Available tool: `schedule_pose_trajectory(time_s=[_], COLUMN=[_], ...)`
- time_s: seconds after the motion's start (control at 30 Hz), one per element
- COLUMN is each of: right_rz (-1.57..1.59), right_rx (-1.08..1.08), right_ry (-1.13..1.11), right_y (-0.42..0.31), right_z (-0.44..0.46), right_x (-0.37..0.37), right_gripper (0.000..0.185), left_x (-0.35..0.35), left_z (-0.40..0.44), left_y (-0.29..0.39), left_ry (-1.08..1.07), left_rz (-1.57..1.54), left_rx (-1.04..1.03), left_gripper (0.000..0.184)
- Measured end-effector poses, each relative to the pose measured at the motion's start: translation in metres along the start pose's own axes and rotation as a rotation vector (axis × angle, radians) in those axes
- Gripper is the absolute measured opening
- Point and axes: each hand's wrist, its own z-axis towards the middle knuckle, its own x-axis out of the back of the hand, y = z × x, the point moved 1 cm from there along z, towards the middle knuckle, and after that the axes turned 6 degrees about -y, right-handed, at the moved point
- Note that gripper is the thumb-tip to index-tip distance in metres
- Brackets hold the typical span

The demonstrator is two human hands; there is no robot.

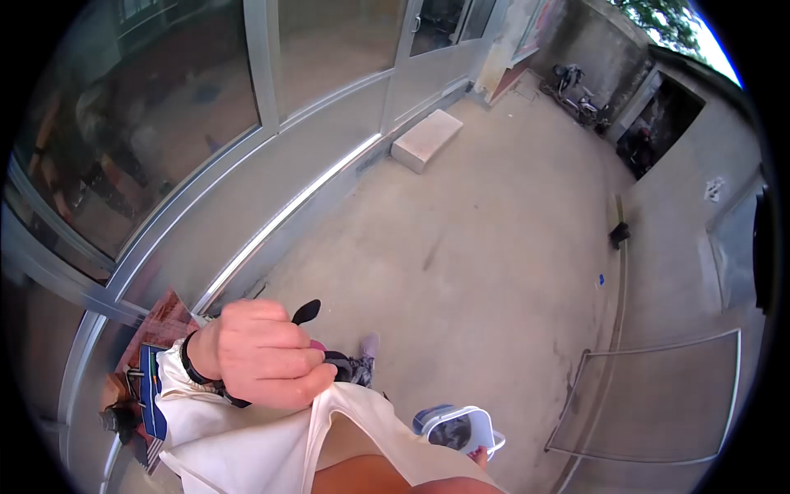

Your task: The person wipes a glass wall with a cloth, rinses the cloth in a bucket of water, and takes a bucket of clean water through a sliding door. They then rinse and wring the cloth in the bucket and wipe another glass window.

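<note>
My left hand [267, 354], with a dark band at its wrist, is closed on the edge of a cream sleeve [362, 412]. Bare skin of my other arm shows below that fabric. At the lower right, part of my right hand [480, 455] grips the rim or handle of a white bucket [485, 424]; its exact hold is partly hidden. Dark patterned cloth [451, 431] shows inside the bucket. Beyond my left hand is a black oval object [306, 311], and a shoe [369, 344] rests on the ground.
Glass panels with metal frames [329, 99] line the left. A pale block [428, 138] lies beside them on concrete. A mesh frame [650, 399] leans at the right; a motorbike [576, 95] stands far back near a dark doorway [662, 123]. A blue bag [152, 387] sits lower left.
</note>
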Motion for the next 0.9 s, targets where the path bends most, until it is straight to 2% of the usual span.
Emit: schedule_pose_trajectory(time_s=[0.07, 0.1, 0.17, 0.23, 0.3, 0.4, 0.5, 0.53, 0.67, 0.73, 0.77, 0.83, 0.9], right_rz=[-0.023, -0.02, 0.0, 0.009, 0.017, 0.044, 0.053, 0.035, 0.025, 0.008, -0.008, -0.037, -0.058], right_rx=[-0.023, -0.018, -0.018, -0.011, -0.019, -0.049, -0.137, -0.097, -0.066, -0.074, -0.073, -0.065, -0.064], right_ry=[0.023, 0.024, 0.015, 0.012, -0.001, -0.039, -0.128, -0.104, -0.1, -0.114, -0.112, -0.13, -0.135], right_y=[-0.031, -0.048, -0.084, -0.12, -0.153, -0.193, -0.228, -0.247, -0.327, -0.365, -0.386, -0.417, -0.452], right_z=[0.046, 0.066, 0.104, 0.143, 0.174, 0.23, 0.3, 0.321, 0.376, 0.395, 0.398, 0.406, 0.421], right_x=[-0.036, -0.056, -0.102, -0.138, -0.177, -0.233, -0.28, -0.305, -0.434, -0.496, -0.523, -0.569, -0.618], right_gripper=[0.025, 0.025, 0.024, 0.024, 0.023, 0.023, 0.022, 0.022, 0.022, 0.022, 0.022, 0.022, 0.022], left_x=[-0.043, -0.063, -0.1, -0.134, -0.181, -0.236, -0.295, -0.316, -0.383, -0.412, -0.424, -0.449, -0.488], left_z=[0.014, 0.021, 0.037, 0.049, 0.052, 0.057, 0.06, 0.062, 0.07, 0.071, 0.081, 0.089, 0.097], left_y=[-0.054, -0.084, -0.152, -0.24, -0.336, -0.473, -0.597, -0.634, -0.768, -0.825, -0.849, -0.891, -0.963], left_ry=[-0.094, -0.089, -0.138, -0.068, 0.12, 0.285, 0.546, 0.629, 0.644, 0.601, 0.588, 0.536, 0.478], left_rz=[-0.121, -0.12, -0.32, -0.372, -0.487, -0.841, -0.933, -0.984, -0.902, -0.812, -0.843, -0.76, -0.685], left_rx=[-0.082, -0.081, -0.053, 0.157, 0.408, 1.016, 1.09, 1.11, 1.18, 1.322, 1.333, 1.412, 1.484], left_gripper=[0.015, 0.015, 0.013, 0.015, 0.02, 0.023, 0.026, 0.028, 0.034, 0.038, 0.048, 0.054, 0.06])
